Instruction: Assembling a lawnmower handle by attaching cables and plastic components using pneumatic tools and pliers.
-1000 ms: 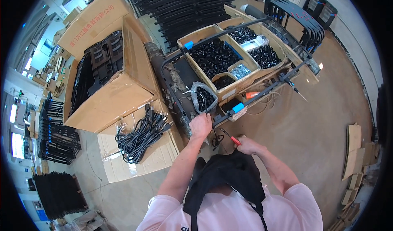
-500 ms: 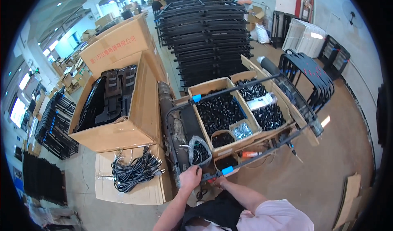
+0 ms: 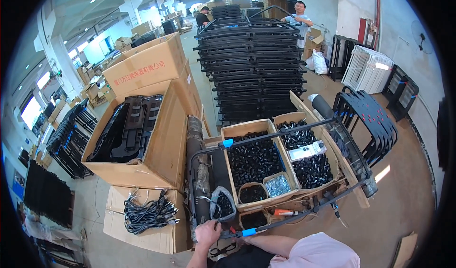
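Observation:
A black tubular frame [image 3: 280,133] with blue tape on its bars lies across two padded rolls [image 3: 194,137]. At its near left corner, my left hand [image 3: 207,233] is closed on a thin black cord [image 3: 219,215], beside the bar. The cord rises by a clear plastic bag [image 3: 227,214] of small black parts. My right hand [image 3: 241,241] is under the near bar, just right of my left; its fingers are mostly hidden. A small red thing [image 3: 232,230] shows between the hands, too small to name. Below hangs a looped black cord [image 3: 222,250].
Inside the frame's outline are cardboard boxes [image 3: 266,202] of black fittings and silver screws [image 3: 278,186]. An orange-handled tool [image 3: 284,212] lies nearby. Bundled power cords [image 3: 148,212] rest on a carton at left. Stacked black frames [image 3: 256,73] stand ahead; a person [image 3: 302,28] is behind them.
The view has tilted up, so the scene sits lower. Both hands stay at the frame's near left corner; the right hand is now more hidden behind the bar and arm.

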{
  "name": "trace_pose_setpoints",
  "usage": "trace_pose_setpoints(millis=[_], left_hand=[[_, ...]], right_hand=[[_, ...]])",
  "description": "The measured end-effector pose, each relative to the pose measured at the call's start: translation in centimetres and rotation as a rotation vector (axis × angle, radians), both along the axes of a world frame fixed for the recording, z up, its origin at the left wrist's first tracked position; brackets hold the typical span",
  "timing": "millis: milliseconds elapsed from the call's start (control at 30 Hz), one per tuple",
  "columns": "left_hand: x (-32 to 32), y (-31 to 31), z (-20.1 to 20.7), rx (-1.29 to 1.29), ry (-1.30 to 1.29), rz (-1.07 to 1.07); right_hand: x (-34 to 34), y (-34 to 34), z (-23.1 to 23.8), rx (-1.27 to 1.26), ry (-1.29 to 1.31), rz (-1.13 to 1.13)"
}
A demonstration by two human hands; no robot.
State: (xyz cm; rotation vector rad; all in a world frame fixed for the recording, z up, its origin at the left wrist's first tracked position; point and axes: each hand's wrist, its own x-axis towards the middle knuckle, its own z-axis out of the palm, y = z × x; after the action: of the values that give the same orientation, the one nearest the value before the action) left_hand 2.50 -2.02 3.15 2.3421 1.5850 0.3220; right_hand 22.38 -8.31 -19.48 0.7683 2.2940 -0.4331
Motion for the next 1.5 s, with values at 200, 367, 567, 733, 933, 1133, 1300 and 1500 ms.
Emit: trace_pose_setpoints(millis=[200,367,567,733,933,1133,1300,1500], left_hand=[[0.5,0.1,-0.5,0.026,-0.015,0.013],[0.1,0.1,2.0,-0.071,0.005,0.051],[0.6,-0.2,0.9,-0.062,-0.160,0.112],[1.0,-0.1,-1.9,0.106,-0.249,0.116],[0.3,-1.4,-3.2,0.247,-0.332,0.281],[0.9,-1.3,-1.1,0.529,-0.362,0.322],[-2.1,-4.9,-1.5,0.668,-0.308,0.437],[-5.4,-13.5,-1.2,0.409,-0.583,0.653]], right_hand=[[1.5,-1.4,6.8,-0.516,0.269,-0.699],[5.6,-3.1,17.8,-0.580,0.616,-0.847],[8.6,-2.6,26.4,-0.329,0.860,-0.836],[8.4,-0.5,29.9,-0.299,0.924,-0.981],[9.2,3.6,20.6,-0.174,0.905,-0.594],[7.8,12.1,17.5,-0.131,0.960,0.180],[4.1,14.6,16.3,-0.116,1.227,0.523],[3.2,14.7,16.9,-0.043,1.536,0.788]])
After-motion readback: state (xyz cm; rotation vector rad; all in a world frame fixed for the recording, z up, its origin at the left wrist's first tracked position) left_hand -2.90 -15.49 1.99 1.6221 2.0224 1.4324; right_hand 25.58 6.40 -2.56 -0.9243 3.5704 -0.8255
